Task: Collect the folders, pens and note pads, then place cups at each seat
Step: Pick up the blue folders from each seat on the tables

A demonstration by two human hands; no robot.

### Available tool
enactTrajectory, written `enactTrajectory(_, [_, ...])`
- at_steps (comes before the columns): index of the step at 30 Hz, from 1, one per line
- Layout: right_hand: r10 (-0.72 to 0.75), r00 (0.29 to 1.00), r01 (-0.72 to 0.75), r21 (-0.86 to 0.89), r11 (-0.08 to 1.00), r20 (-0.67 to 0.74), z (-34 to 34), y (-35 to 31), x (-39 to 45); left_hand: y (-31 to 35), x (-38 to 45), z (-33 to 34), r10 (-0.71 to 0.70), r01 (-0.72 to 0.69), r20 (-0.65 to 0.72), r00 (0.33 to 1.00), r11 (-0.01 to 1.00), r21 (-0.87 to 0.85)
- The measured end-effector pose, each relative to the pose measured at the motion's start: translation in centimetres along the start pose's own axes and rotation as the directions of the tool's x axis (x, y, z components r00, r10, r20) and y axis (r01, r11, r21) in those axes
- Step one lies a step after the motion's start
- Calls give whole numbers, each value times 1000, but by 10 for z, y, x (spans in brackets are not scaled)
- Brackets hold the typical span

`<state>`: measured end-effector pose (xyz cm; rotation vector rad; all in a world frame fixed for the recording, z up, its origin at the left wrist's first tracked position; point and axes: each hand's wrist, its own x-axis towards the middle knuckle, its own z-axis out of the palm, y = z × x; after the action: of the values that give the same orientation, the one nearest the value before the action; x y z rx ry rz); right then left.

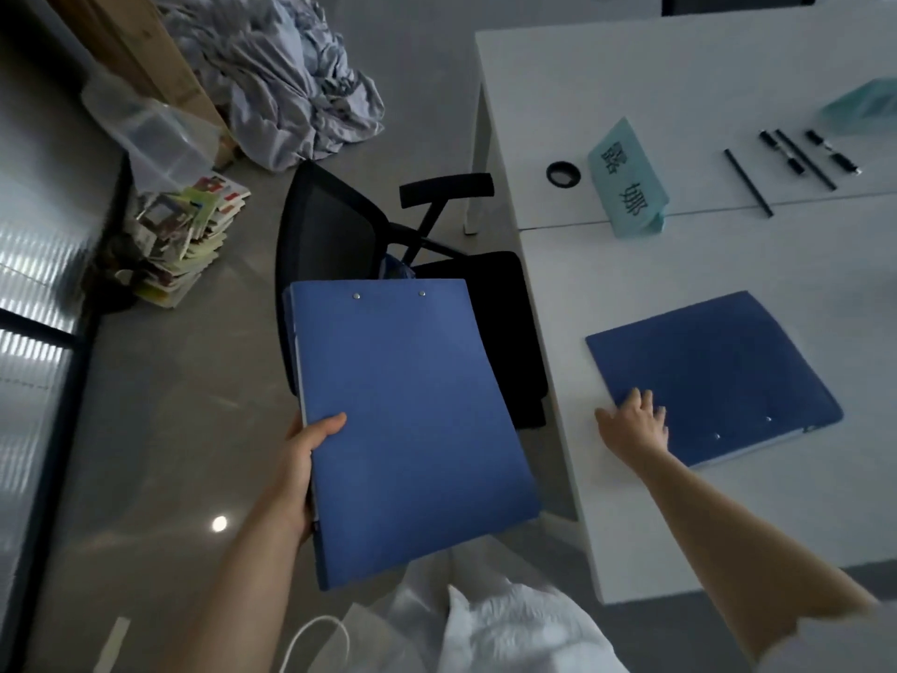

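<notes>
Folders, blue: one carried, one on the desk (679,89).
Left hand (303,471) fingers grasp one folder (412,429); right hand (633,420) fingers lie released on the desk folder (718,366).

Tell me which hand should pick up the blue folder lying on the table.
The right hand. Its fingers already rest on the near corner of the folder on the table, while the left hand is occupied, holding another blue folder out over the floor.
</notes>
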<state>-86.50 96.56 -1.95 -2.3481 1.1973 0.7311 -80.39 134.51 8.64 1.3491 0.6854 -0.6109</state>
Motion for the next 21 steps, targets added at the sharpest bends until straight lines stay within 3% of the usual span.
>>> enactTrajectory(4, [-64,998,62,-123,990,-10,15,7,-11,4,11,5,13,-13,-3,1000,1000,23])
enactTrajectory(9, [-161,978,117,-291,949,-132,37,0,-38,8,15,19,-9,9,-11,1000,1000,21])
enactTrajectory(14, [-26,998,12,-235,972,-56,38,2,-34,10,19,17,-17,18,-15,1000,999,30])
enactTrajectory(21, [-139,989,108,-408,907,-47,53,-5,-52,8,19,18,14,-14,-19,1000,1000,27])
